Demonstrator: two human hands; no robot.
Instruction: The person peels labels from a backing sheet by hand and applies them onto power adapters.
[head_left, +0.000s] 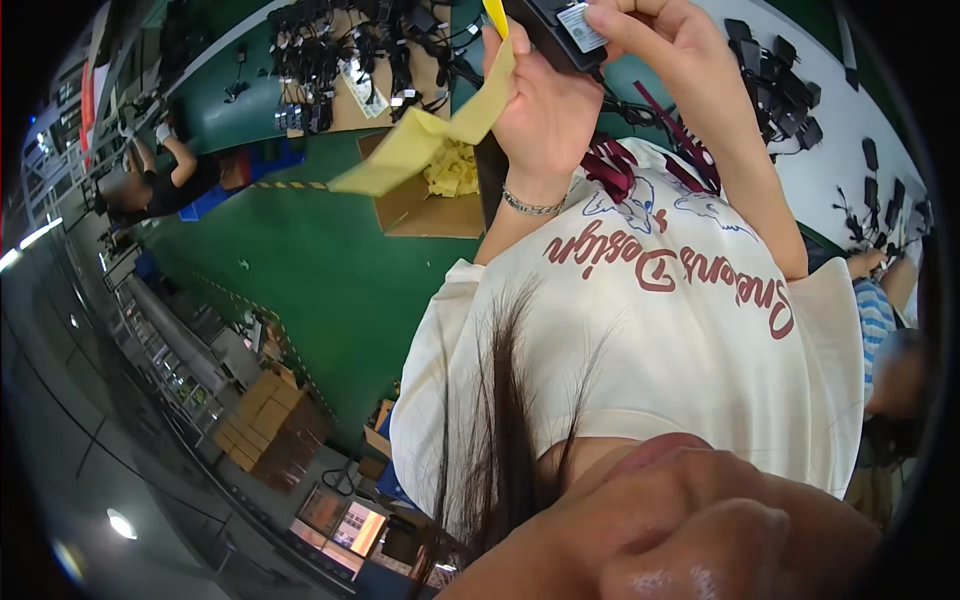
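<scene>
My left hand (545,115), with a chain bracelet at the wrist, is closed around a black power adapter (548,30) near the top edge. A long yellow paper strip (430,145) trails down from the same hand. On the adapter's face sits a white printed label (580,27). The fingers of my right hand (670,40) are bent, and a fingertip presses at the label's edge. A dark cable leaves the adapter below. The top frame edge cuts off part of both hands.
Many black adapters with cables (310,60) cover a brown board on the green table. More adapters (780,85) lie on a white surface at right. A cardboard box (440,222) holds yellow paper scraps. One person (190,170) works at left; another (875,320) sits at right.
</scene>
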